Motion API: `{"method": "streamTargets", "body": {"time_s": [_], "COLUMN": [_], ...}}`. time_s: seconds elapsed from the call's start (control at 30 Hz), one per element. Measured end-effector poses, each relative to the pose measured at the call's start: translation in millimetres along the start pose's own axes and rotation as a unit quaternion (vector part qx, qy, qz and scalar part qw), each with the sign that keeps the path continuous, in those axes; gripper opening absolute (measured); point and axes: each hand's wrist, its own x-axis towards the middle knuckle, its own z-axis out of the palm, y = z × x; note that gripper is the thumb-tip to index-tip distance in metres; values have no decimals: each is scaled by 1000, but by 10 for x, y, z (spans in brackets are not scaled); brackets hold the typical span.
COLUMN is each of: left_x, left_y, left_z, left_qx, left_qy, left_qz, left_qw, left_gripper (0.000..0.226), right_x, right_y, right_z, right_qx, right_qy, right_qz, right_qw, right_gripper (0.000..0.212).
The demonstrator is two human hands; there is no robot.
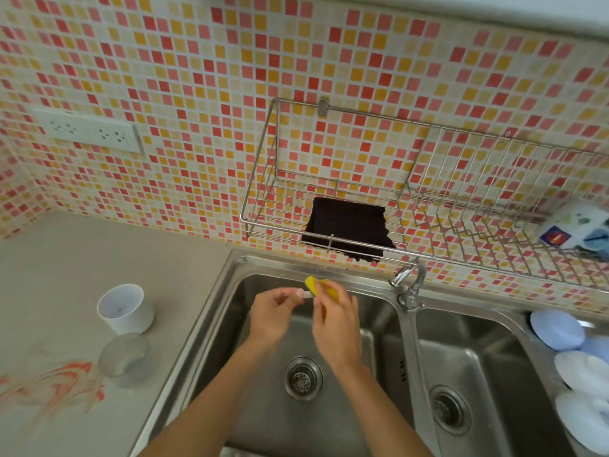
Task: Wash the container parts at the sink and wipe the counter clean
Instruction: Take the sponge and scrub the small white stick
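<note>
Over the left basin of the steel sink, my left hand pinches a small clear container part, mostly hidden by my fingers. My right hand grips a yellow sponge and holds it against that part. On the grey counter to the left stand a white plastic cup and, nearer me, a clear container part. Orange-red smears mark the counter at the lower left.
A tap stands between the two basins, no water visible. A wire rack on the tiled wall holds a black cloth and a bottle. White and blue plates lie at the right. A socket strip is on the wall.
</note>
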Motion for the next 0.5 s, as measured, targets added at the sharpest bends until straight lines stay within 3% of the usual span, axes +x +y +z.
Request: {"method": "streamTargets", "body": {"time_s": [0.07,0.23,0.4,0.5], "left_x": [-6,23,12,27], "left_y": [3,-2,-19,-5], "left_z": [25,48,106,112], "left_qx": [4,4,16,-10], "left_qy": [19,0,4,-10], "left_qz": [-12,-28,-24,-50], "left_qw": [1000,1000,1000,999], "left_gripper": [10,15,16,23], "right_x": [7,-207,-94,-99], "right_y": [75,-46,135,127], "right_z": [1,59,-22,2], "right_qx": [-3,-8,-27,-95], "right_qy": [17,19,50,45], "right_qz": [45,-29,20,-58], "right_qw": [999,999,998,993], "right_gripper": [45,46,46,49]}}
